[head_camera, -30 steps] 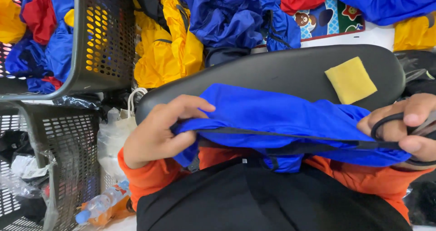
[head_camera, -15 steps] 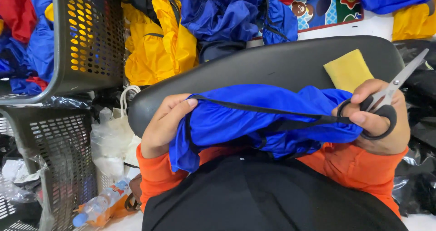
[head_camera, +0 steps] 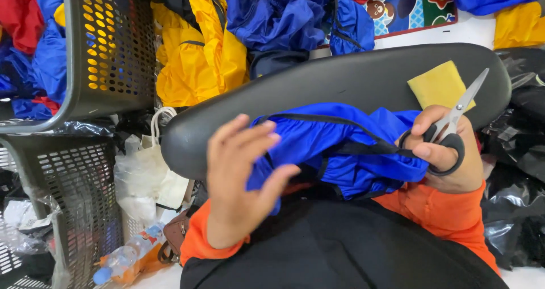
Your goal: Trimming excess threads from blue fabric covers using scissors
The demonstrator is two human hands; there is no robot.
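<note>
Blue fabric (head_camera: 340, 153), a bunched garment with a black drawstring running across it, is lying over the near edge of the dark curved bench (head_camera: 340, 79) and spilling toward the person's lap. The right hand (head_camera: 445, 153) is gripping its right end while also holding black-handled scissors (head_camera: 454, 124), fingers through the loops and blades pointing up and away from the cloth. The left hand (head_camera: 238, 181) is hovering spread wide, touching the fabric's left end only with its fingertips. With so loose a hold on that side, the garment could be slipping off the bench, and the scissor blades, sharing a hand with the cloth, could be snagging it or nicking a finger. A yellow sponge (head_camera: 440, 84) is resting just beside the scissors. At far left, a dark perforated basket (head_camera: 108, 45) is holding blue, red and yellow garments; the lower basket's (head_camera: 68, 170) contents are too hidden to tell.
</note>
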